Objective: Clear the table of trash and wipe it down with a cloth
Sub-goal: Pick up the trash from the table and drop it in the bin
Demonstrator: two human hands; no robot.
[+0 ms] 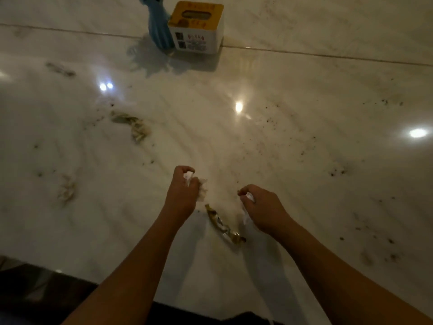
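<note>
The table [281, 141] is glossy white marble, dotted with dark crumbs. My left hand [181, 195] is shut on a crumpled white tissue [202, 187] that pokes out beside the fingers. My right hand [260, 207] is shut on another white tissue [248, 207], which hangs down to the table. Between the hands, a little nearer to me, lies a strip of yellowish food scraps [225, 227]. A second pile of scraps [133, 126] lies farther off at the left. A fainter smear of scraps [68, 191] sits at the near left.
A white and yellow tissue box [196, 29] stands at the far middle. Beside it a blue rubber glove [159, 24] rests on the table. The table's near edge [70, 275] runs along the lower left, with dark floor below.
</note>
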